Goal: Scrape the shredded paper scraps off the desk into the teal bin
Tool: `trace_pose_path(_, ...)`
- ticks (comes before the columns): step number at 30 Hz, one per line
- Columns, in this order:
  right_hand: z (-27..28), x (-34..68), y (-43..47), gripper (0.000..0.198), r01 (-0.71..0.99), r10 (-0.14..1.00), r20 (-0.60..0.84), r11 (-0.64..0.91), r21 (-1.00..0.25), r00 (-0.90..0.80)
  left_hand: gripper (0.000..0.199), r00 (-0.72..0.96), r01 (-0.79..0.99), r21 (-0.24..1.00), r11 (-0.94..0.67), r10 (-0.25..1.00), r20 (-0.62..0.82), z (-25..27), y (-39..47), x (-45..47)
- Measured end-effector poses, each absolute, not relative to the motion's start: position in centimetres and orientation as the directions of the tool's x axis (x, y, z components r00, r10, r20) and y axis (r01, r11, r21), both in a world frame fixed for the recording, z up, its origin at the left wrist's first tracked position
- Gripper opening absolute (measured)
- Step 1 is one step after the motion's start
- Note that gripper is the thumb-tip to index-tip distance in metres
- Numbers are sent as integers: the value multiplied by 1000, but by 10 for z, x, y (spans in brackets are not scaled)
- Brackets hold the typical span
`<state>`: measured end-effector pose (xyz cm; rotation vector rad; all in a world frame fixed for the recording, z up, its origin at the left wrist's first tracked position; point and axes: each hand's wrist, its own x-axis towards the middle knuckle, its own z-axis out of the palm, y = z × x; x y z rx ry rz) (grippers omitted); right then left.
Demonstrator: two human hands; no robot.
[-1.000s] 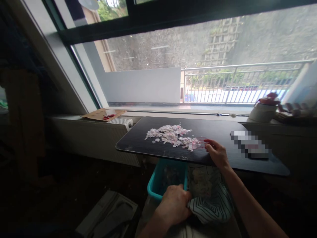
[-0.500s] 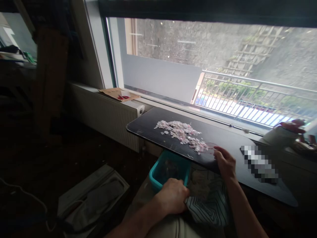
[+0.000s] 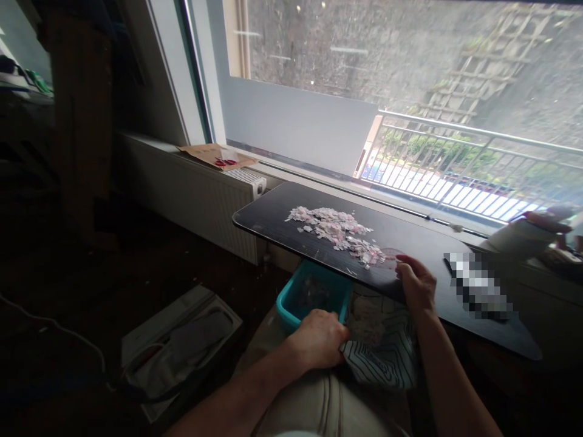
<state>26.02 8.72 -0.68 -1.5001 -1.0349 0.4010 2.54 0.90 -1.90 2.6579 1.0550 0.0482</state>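
A long heap of small pale pink and white scraps (image 3: pixel 337 229) lies on the dark tabletop (image 3: pixel 273 206). At its right end, my right hand (image 3: pixel 418 280) pinches the edge of a clear round plastic piece (image 3: pixel 390 257), which rests low against the scraps. My left hand (image 3: pixel 321 335) is closed in a fist on the edge of a cloth bag with wavy black lines (image 3: pixel 380 363); its fingertips are hidden. That hand also covers the near rim of a teal plastic bin (image 3: pixel 286 309), which sits under the table's front edge. Dim, clear-looking stuff lies inside the bin.
A blurred-out dark object (image 3: pixel 478 288) lies on the table's right side. Behind stand the window and a radiator (image 3: pixel 204 200), with red-handled scissors (image 3: pixel 226 162) on brown paper (image 3: pixel 198 153). An open box (image 3: pixel 182 346) and a white cable (image 3: pixel 59 334) are on the floor at left.
The camera view has tilted down slightly, so the window and table sit higher in the picture. Both hands keep their holds, and the heap looks nearly the same.
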Motion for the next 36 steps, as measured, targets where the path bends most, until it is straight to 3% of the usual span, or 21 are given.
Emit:
trace_pose_path(6, -5, 258, 86, 32, 364, 783, 310, 115, -924, 540, 26, 754, 647, 266, -715, 651, -84, -14, 10, 30)
trace_pose_path(10, -6, 256, 84, 32, 378, 844, 308, 138, -915, 438, 27, 762, 639, 258, -724, 643, -84, -14, 11, 33)
trace_pose_path(14, -4, 253, 83, 34, 458, 816, 370, 148, -877, 444, 28, 754, 649, 251, -718, 652, -86, -17, 11, 32)
trace_pose_path(19, -3, 254, 84, 34, 495, 870, 383, 196, -846, 310, 29, 749, 656, 247, -713, 656, -95, -17, 10, 31)
trace_pose_path(22, -4, 254, 85, 34, 490, 848, 392, 186, -852, 358, 29, 745, 661, 247, -709, 660, -99, -16, 10, 31)
trace_pose_path(29, -4, 254, 83, 39, 443, 924, 303, 176, -879, 232, 28, 743, 663, 250, -705, 660, -109, -17, 11, 31)
trace_pose_path(34, -4, 255, 82, 37, 422, 904, 311, 170, -891, 294, 28, 741, 666, 246, -704, 662, -111, -17, 11, 31)
trace_pose_path(36, -4, 254, 82, 35, 421, 923, 297, 174, -890, 245, 28, 742, 665, 247, -704, 661, -111, -17, 11, 31)
